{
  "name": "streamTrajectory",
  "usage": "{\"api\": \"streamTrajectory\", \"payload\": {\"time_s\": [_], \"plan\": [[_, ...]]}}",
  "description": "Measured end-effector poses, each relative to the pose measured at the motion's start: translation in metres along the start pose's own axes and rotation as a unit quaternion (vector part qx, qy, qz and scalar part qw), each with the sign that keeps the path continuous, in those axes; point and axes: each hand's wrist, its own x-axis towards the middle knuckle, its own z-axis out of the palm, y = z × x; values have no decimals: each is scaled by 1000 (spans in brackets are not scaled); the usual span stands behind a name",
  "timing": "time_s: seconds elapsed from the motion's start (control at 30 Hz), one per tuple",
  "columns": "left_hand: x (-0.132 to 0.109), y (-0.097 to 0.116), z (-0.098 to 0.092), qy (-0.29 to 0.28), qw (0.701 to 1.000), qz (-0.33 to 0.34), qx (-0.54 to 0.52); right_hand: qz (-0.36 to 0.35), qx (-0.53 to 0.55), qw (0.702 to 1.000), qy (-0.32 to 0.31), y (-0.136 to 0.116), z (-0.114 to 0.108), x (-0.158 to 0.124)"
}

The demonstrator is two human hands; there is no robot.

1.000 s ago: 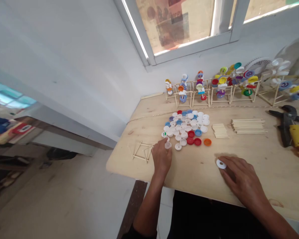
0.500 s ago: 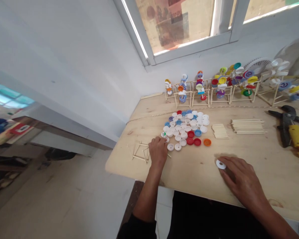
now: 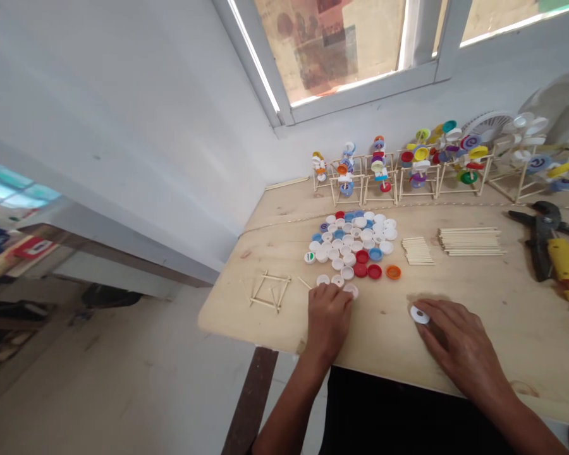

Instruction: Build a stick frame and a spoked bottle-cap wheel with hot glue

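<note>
My left hand (image 3: 329, 316) is closed at the near edge of a spread of bottle caps (image 3: 337, 264), mostly white with some red and blue. Its fingers grip a pale bottle cap (image 3: 351, 291) that shows at their right side. Farther right, my right hand (image 3: 459, 341) rests on the table with thumb and fingers closed on a white bottle cap (image 3: 418, 311), which has a dark hole or spot in its middle. Left of my left hand lies a small square frame of sticks (image 3: 264, 304), with one loose stick (image 3: 305, 282) beside it.
An orange cap (image 3: 393, 272) lies apart. Bundles of short sticks (image 3: 418, 251) and longer sticks (image 3: 471, 242) lie to the right, then a yellow and black glue gun or similar tool (image 3: 566, 268). Stick-and-cap wheel models (image 3: 383, 165) line the back, behind a string (image 3: 284, 221).
My left hand has moved right and nearer, from the left side of the caps, bringing a pale cap with it. My right hand stays in place with its cap.
</note>
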Motion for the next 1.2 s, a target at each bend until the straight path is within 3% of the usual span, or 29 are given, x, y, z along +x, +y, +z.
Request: {"api": "streamTrajectory", "payload": {"time_s": [0.13, 0.4, 0.67, 0.97, 1.2], "plan": [[-2, 3, 9, -20, 999, 7, 36, 8, 8, 1000, -1, -1, -1, 0], [21, -24, -2, -24, 995, -42, 86, 1, 3, 1000, 5, 1, 1, -1], [-3, -16, -8, -39, 995, -68, 55, -6, -4, 1000, -4, 6, 4, -3], [25, -31, -7, -57, 990, -88, 91, 1, -5, 1000, 3, 2, 2, -2], [3, -13, -8, -30, 997, -73, 21, 18, 5, 1000, -12, -1, -1, 0]]}}
